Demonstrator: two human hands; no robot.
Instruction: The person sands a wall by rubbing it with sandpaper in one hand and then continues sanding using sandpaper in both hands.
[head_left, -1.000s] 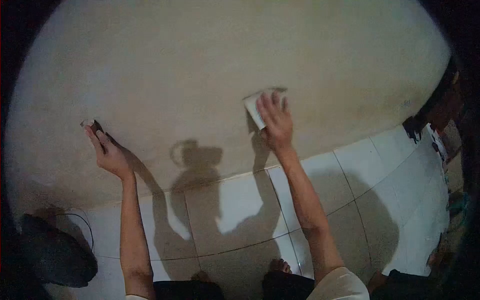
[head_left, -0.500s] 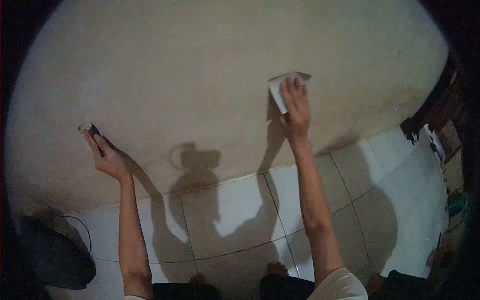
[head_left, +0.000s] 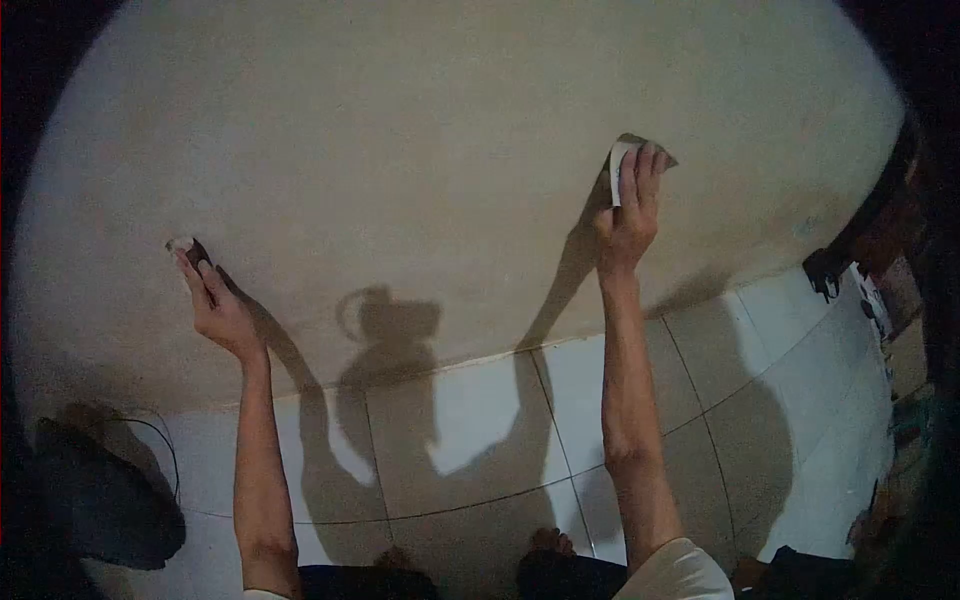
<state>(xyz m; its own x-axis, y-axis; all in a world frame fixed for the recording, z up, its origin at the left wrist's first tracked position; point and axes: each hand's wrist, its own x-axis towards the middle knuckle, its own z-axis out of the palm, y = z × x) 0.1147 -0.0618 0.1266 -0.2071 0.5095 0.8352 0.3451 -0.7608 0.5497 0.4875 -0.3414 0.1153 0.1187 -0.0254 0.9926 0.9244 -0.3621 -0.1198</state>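
Note:
My right hand [head_left: 630, 225] lies against the plastered wall [head_left: 400, 150], its fingers pressing on a sheet of sandpaper [head_left: 618, 172]. The sheet's pale back carries faint print, and its darker edges curl out beyond the fingertips. Lower on the wall to the left, my left hand [head_left: 215, 312] is closed around a smaller piece of sandpaper [head_left: 180, 244], pale with a dark edge at the fingertips. Most of that piece is hidden by the fingers.
White floor tiles [head_left: 490, 400] meet the foot of the wall. A dark bag-like bundle [head_left: 110, 500] and a thin black cable [head_left: 165, 440] lie at lower left. Stacked items [head_left: 905, 350] stand at the right. My feet and shadow show below.
My right hand has moved right along the wall with the sandpaper, and the sheet now shows narrower and more curled. My left hand has shifted slightly right and up.

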